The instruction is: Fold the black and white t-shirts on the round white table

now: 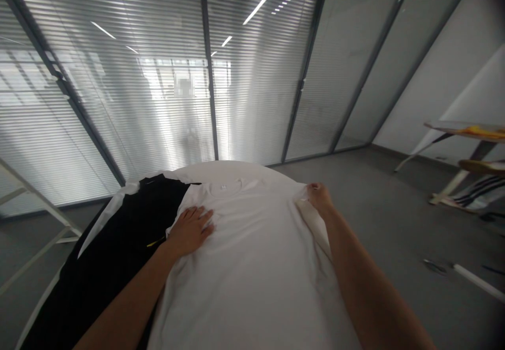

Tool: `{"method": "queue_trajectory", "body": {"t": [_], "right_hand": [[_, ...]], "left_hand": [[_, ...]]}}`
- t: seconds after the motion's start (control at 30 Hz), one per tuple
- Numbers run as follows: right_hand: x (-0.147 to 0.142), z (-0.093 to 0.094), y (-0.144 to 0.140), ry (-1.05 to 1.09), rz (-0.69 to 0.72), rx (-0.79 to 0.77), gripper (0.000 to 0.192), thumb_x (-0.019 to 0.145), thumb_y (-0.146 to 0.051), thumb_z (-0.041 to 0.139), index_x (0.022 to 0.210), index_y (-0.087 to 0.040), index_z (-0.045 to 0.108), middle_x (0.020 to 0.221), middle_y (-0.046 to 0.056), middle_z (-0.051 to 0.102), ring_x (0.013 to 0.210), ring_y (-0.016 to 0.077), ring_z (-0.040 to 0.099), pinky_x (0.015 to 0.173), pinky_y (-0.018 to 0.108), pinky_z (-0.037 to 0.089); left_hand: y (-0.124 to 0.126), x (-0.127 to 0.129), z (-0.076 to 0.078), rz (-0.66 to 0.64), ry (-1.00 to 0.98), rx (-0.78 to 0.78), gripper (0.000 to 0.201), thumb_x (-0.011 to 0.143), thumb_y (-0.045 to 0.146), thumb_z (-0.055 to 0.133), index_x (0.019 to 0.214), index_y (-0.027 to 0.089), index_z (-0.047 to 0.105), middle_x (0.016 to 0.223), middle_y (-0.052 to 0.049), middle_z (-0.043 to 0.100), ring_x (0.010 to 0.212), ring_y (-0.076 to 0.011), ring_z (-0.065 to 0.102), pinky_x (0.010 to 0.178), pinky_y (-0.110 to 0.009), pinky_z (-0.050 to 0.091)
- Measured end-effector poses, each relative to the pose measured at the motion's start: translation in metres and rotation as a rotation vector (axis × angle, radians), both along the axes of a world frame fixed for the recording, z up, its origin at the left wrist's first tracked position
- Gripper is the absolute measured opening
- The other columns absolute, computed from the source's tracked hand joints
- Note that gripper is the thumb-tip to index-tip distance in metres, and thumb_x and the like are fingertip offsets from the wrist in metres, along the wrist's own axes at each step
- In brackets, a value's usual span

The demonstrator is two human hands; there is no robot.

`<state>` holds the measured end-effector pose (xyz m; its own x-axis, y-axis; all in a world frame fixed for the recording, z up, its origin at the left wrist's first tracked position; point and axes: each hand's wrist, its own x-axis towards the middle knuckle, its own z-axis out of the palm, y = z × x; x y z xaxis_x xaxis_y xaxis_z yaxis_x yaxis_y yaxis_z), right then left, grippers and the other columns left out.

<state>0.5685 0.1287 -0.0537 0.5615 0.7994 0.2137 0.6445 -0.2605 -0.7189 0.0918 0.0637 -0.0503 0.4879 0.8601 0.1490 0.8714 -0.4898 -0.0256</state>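
Observation:
A white T-shirt lies spread over a round white table, its neckline at the far side. My left hand rests flat on the shirt's left shoulder area, fingers spread. At the right, my right hand has its fingers closed on the shirt's sleeve edge, close to the table's rim. Left of the white shirt, partly under its edge, is a black garment with white parts and a small yellow mark near my left forearm.
A wall of glass panels with blinds stands behind the table. To the left is a white metal frame. Another table with a yellow item on it stands at the right. A white bar lies low at the right.

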Motion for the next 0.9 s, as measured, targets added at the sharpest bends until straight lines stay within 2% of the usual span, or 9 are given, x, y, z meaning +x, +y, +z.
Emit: {"method": "queue_trajectory", "body": {"t": [0.07, 0.17, 0.27, 0.37, 0.47, 0.57, 0.63, 0.73, 0.9], "right_hand": [[-0.002, 0.002, -0.003, -0.002, -0.034, -0.015, 0.038, 0.091, -0.034, 0.042, 0.116, -0.009, 0.057, 0.102, 0.016, 0.068, 0.071, 0.0160, 0.064, 0.060, 0.025, 0.048], [-0.002, 0.005, -0.008, -0.040, -0.041, -0.055, 0.036, 0.091, -0.036, 0.044, 0.113, -0.012, 0.060, 0.104, 0.013, 0.069, 0.084, 0.0178, 0.066, 0.070, 0.026, 0.049], [0.004, 0.009, -0.014, -0.096, -0.045, -0.150, 0.031, 0.086, -0.033, 0.051, 0.106, -0.015, 0.066, 0.104, 0.014, 0.070, 0.097, 0.0237, 0.065, 0.083, 0.032, 0.048], [0.009, 0.014, -0.017, -0.128, -0.065, -0.291, 0.029, 0.079, -0.029, 0.055, 0.098, -0.014, 0.071, 0.104, 0.020, 0.069, 0.104, 0.0321, 0.064, 0.088, 0.042, 0.047], [0.003, 0.016, -0.018, -0.147, -0.126, -0.388, 0.043, 0.082, -0.039, 0.051, 0.108, -0.011, 0.070, 0.114, 0.027, 0.064, 0.112, 0.0402, 0.058, 0.091, 0.054, 0.043], [-0.013, 0.016, -0.017, -0.194, -0.177, -0.432, 0.062, 0.086, -0.054, 0.043, 0.124, -0.010, 0.064, 0.131, 0.029, 0.052, 0.125, 0.0451, 0.046, 0.096, 0.062, 0.035], [-0.025, 0.013, -0.018, -0.260, -0.169, -0.445, 0.062, 0.087, -0.056, 0.041, 0.126, -0.012, 0.063, 0.135, 0.026, 0.048, 0.128, 0.0436, 0.041, 0.099, 0.061, 0.032], [-0.034, 0.009, -0.018, -0.336, -0.130, -0.426, 0.050, 0.088, -0.047, 0.043, 0.126, -0.022, 0.063, 0.134, 0.020, 0.049, 0.128, 0.0389, 0.040, 0.100, 0.058, 0.030], [-0.034, 0.007, -0.017, -0.286, -0.077, -0.363, 0.041, 0.087, -0.036, 0.045, 0.124, -0.031, 0.063, 0.128, 0.013, 0.056, 0.122, 0.0357, 0.047, 0.097, 0.057, 0.033]], "left_hand": [[0.000, 0.000, 0.000, -0.005, 0.002, -0.001, 0.060, 0.097, 0.057, 0.027, 0.145, 0.026, 0.046, 0.149, -0.012, 0.046, 0.138, -0.0313, 0.039, 0.114, -0.050, 0.026], [0.001, -0.001, 0.000, -0.007, 0.000, -0.004, 0.061, 0.097, 0.058, 0.026, 0.145, 0.026, 0.046, 0.148, -0.012, 0.046, 0.137, -0.0319, 0.040, 0.113, -0.050, 0.026], [0.001, -0.001, 0.000, -0.006, -0.002, -0.003, 0.060, 0.097, 0.057, 0.028, 0.145, 0.026, 0.046, 0.148, -0.013, 0.046, 0.137, -0.0320, 0.040, 0.113, -0.051, 0.027], [0.001, 0.000, 0.000, -0.008, -0.012, 0.004, 0.059, 0.097, 0.056, 0.029, 0.144, 0.026, 0.047, 0.147, -0.012, 0.047, 0.137, -0.0313, 0.040, 0.114, -0.050, 0.027], [0.001, 0.000, 0.000, -0.014, -0.014, 0.013, 0.059, 0.097, 0.057, 0.029, 0.144, 0.026, 0.048, 0.147, -0.012, 0.048, 0.137, -0.0313, 0.041, 0.114, -0.050, 0.027], [0.001, 0.000, 0.000, -0.010, -0.007, 0.015, 0.058, 0.097, 0.056, 0.030, 0.144, 0.026, 0.048, 0.147, -0.012, 0.047, 0.136, -0.0319, 0.041, 0.114, -0.050, 0.027], [0.001, 0.000, 0.000, -0.011, -0.011, 0.019, 0.058, 0.097, 0.055, 0.031, 0.143, 0.026, 0.048, 0.147, -0.011, 0.047, 0.136, -0.0317, 0.041, 0.114, -0.050, 0.027], [0.001, 0.000, 0.000, -0.011, -0.017, 0.024, 0.058, 0.097, 0.056, 0.031, 0.143, 0.027, 0.049, 0.147, -0.010, 0.048, 0.136, -0.0313, 0.041, 0.114, -0.050, 0.027], [0.000, 0.000, 0.000, -0.007, -0.018, 0.011, 0.059, 0.097, 0.056, 0.029, 0.144, 0.026, 0.048, 0.148, -0.011, 0.047, 0.137, -0.0312, 0.041, 0.114, -0.050, 0.027]]}}
